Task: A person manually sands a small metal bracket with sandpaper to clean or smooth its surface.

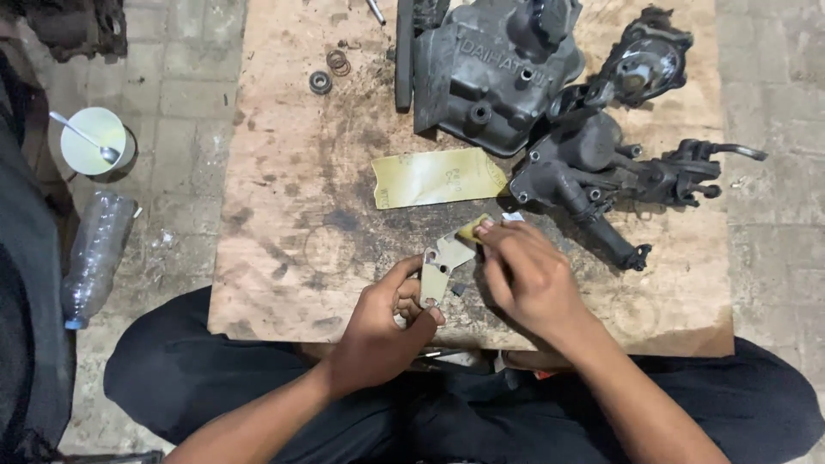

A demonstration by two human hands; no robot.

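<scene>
A flat, pale grey metal bracket with holes (440,268) is held just above the near edge of the stained plywood table (284,215), tilted so that its upper face is presented to the other hand. It is pinched at its lower end by the left hand (378,331), thumb on one side and curled fingers on the other, apparently so that the piece is steadied while it is rubbed. The right hand (528,279) is closed around a small folded piece of yellowish sandpaper (473,228), which is pressed by the fingertips against the bracket's upper end. A larger sheet of the same yellowish sandpaper (438,178) has been left flat just beyond, within easy reach. Further back, a dark grey cast engine cover (490,73) and a black pump-like housing with pipes (601,172) are set aside, well apart from the hands. On the paved floor to the left, a white cup with a spoon (94,142) and a clear plastic bottle (94,253) are seen.
</scene>
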